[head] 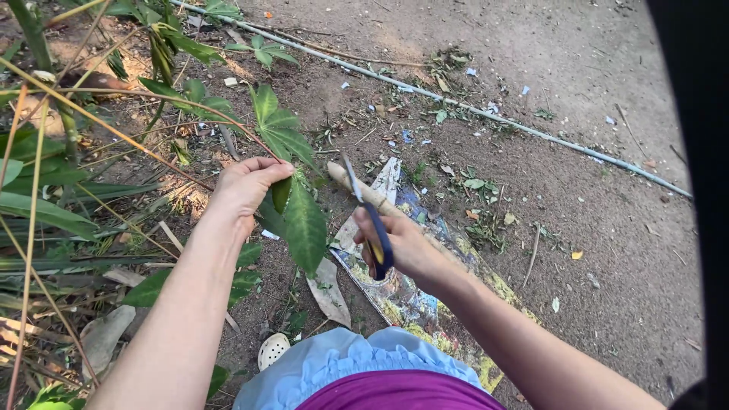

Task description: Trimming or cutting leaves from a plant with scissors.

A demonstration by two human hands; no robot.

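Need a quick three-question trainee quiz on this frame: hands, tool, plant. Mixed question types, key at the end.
1. True or false: the right hand holds blue-handled scissors.
2. What does the left hand pinch? A) a pipe B) a green leaf C) a stone
3. What long thin thing runs across the dirt ground beyond the hands?

Key:
1. True; the blades point up and away from the person.
2. B.
3. A thin grey pipe.

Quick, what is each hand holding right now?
Left hand: closed on a green leaf stem.
Right hand: closed on blue-handled scissors.
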